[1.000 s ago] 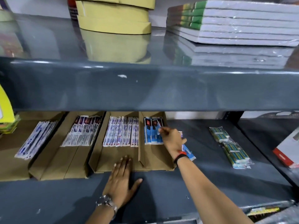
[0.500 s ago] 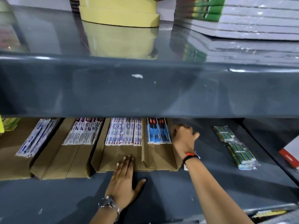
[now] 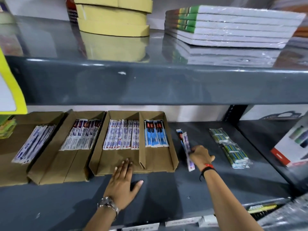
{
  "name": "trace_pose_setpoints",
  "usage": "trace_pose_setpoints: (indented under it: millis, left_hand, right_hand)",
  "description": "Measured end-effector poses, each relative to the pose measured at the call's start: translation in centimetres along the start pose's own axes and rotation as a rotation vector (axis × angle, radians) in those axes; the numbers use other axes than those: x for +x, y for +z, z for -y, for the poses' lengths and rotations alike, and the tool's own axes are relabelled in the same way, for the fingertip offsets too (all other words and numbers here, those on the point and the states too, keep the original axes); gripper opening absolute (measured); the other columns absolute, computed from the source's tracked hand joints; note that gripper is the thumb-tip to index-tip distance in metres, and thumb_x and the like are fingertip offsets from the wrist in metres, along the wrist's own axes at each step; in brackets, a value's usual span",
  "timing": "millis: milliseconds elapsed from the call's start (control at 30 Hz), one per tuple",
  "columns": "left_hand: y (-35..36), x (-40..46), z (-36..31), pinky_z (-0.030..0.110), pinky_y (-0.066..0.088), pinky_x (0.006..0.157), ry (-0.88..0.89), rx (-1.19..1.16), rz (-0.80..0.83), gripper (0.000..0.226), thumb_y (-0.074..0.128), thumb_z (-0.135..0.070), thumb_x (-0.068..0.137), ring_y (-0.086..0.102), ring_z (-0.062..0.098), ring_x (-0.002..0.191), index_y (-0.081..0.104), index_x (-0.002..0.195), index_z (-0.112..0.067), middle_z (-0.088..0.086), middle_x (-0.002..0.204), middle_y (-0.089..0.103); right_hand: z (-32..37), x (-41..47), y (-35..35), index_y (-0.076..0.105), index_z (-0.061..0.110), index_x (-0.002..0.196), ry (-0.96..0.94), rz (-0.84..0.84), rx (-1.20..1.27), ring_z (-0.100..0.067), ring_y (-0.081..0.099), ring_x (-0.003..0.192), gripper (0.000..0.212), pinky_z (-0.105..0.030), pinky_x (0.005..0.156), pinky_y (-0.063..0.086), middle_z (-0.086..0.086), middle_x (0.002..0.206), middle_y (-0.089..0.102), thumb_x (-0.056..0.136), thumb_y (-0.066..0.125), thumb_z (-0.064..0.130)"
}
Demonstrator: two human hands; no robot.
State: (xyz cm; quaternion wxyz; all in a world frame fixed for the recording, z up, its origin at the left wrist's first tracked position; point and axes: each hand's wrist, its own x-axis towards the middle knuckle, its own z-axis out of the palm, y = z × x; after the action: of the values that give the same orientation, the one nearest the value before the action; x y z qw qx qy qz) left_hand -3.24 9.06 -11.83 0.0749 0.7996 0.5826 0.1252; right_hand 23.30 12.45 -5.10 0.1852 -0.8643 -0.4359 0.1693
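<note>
Carry the slim blue-and-white plastic-wrapped packets (image 3: 185,144) from the dark grey metal shelf (image 3: 166,190) into the right compartment of the brown cardboard divided tray (image 3: 157,161); lift the far end clear of the tray's side wall before moving across; align lengthwise with the blue-and-red packets (image 3: 155,135) already lying there; set down flat, flush against the row; avoid dragging, since thin film wrappers likely snag on cardboard edges; steady the tray with the left hand (image 3: 122,184) to stop it sliding back;

note the right hand (image 3: 200,155) just right of the tray, fingers (image 3: 210,158) curled narrowly round the near end of the slim packets, far end on or just above the shelf, which of the two not discernible; note the left hand laid flat, fingers straight and slightly spread, tips touching the tray's front lip, palm and thumb on the shelf, holding nothing; disregard the green-striped film packets (image 3: 228,147) lying well apart to the right
</note>
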Motion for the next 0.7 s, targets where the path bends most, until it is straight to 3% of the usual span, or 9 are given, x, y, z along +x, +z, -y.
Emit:
trace_pose_setpoints:
  millis: [100,167,267,367,433,467,533,633,700]
  left_hand:
    - [-0.6,-0.1,-0.3,0.03,-0.011,0.109,-0.018,-0.009,0.05,0.077,0.021,-0.06,0.085,-0.009,0.017,0.138,-0.003,0.14,-0.011,0.006,0.152,-0.01]
    - [-2.0,0.1,-0.7,0.033,-0.002,0.113,-0.066,-0.2,0.068,0.081,0.018,-0.066,0.081,-0.003,0.018,0.139,-0.001,0.14,-0.012,0.003,0.15,-0.009]
    - [-5.7,0.6,-1.9,0.032,0.025,0.107,-0.163,-0.743,-0.099,0.063,0.041,-0.048,0.085,0.031,0.02,0.131,0.021,0.137,-0.018,0.002,0.145,0.03]
    - [-9.8,1.2,-3.3,0.008,0.039,0.075,-0.205,-1.11,-0.233,0.049,0.043,-0.057,0.076,0.063,0.0,0.083,0.055,0.107,-0.022,-0.007,0.097,0.067]
    - [-11.3,1.8,-3.7,-0.001,0.04,0.06,-0.187,-1.189,-0.307,0.022,0.045,-0.035,0.086,0.064,-0.003,0.061,0.062,0.085,-0.02,-0.011,0.064,0.071]
    - [-11.7,2.0,-3.7,-0.001,0.041,0.058,-0.175,-1.201,-0.332,0.021,0.046,-0.024,0.089,0.064,-0.002,0.057,0.062,0.078,-0.016,-0.009,0.054,0.07]
    - [-12.3,2.2,-3.6,0.0,0.043,0.06,-0.168,-1.192,-0.356,0.023,0.046,-0.015,0.091,0.064,0.002,0.057,0.061,0.074,-0.009,-0.003,0.055,0.068]
    - [-12.8,2.3,-3.0,0.005,0.043,0.064,-0.201,-1.179,-0.399,0.023,0.046,-0.016,0.092,0.064,0.005,0.06,0.06,0.074,-0.014,-0.002,0.055,0.067]
    - [-13.0,2.4,-2.4,0.013,0.042,0.066,-0.195,-1.17,-0.397,0.023,0.046,-0.015,0.092,0.064,-0.001,0.057,0.061,0.075,-0.02,-0.006,0.046,0.066]
  right_hand:
    - [1.1,-0.5,-2.7,0.066,0.008,0.097,-0.114,-0.1,0.126,-0.034,0.059,0.104,0.022,-0.044,0.099,0.034,-0.02,0.102,0.069,0.087,0.047,0.008]
    - [2.3,-1.2,-5.1,0.067,0.007,0.1,-0.343,-0.134,0.166,-0.033,0.061,0.103,0.021,-0.035,0.088,0.044,-0.02,0.107,0.069,0.087,0.05,0.005]
    - [4.4,-3.2,-7.9,0.069,0.007,0.098,-0.683,-0.009,0.087,-0.022,0.065,0.092,0.018,-0.02,0.07,0.038,-0.011,0.103,0.073,0.087,0.055,0.006]
    - [6.4,-5.4,-8.9,0.07,0.012,0.096,-0.844,0.193,0.053,-0.008,0.06,0.083,0.015,-0.015,0.07,0.039,-0.004,0.099,0.074,0.088,0.058,0.011]
    - [7.5,-6.2,-9.1,0.07,0.014,0.096,-0.899,0.234,0.071,-0.006,0.058,0.083,0.015,-0.019,0.073,0.041,-0.002,0.096,0.072,0.088,0.058,0.012]
    - [7.9,-6.4,-9.2,0.07,0.014,0.097,-0.913,0.235,0.082,-0.007,0.058,0.083,0.015,-0.022,0.075,0.044,-0.002,0.096,0.072,0.088,0.058,0.012]
    - [8.3,-6.5,-9.4,0.069,0.013,0.098,-0.916,0.244,0.092,-0.008,0.058,0.084,0.015,-0.025,0.079,0.046,-0.003,0.096,0.071,0.088,0.058,0.011]
    - [8.0,-6.0,-10.1,0.068,0.01,0.1,-0.892,0.301,0.12,-0.003,0.057,0.076,0.018,-0.008,0.073,0.044,0.0,0.087,0.067,0.088,0.057,0.004]
    - [7.5,-5.5,-10.5,0.067,0.01,0.098,-0.867,0.34,0.132,-0.001,0.053,0.068,0.018,-0.005,0.065,0.042,0.005,0.077,0.061,0.087,0.056,0.0]
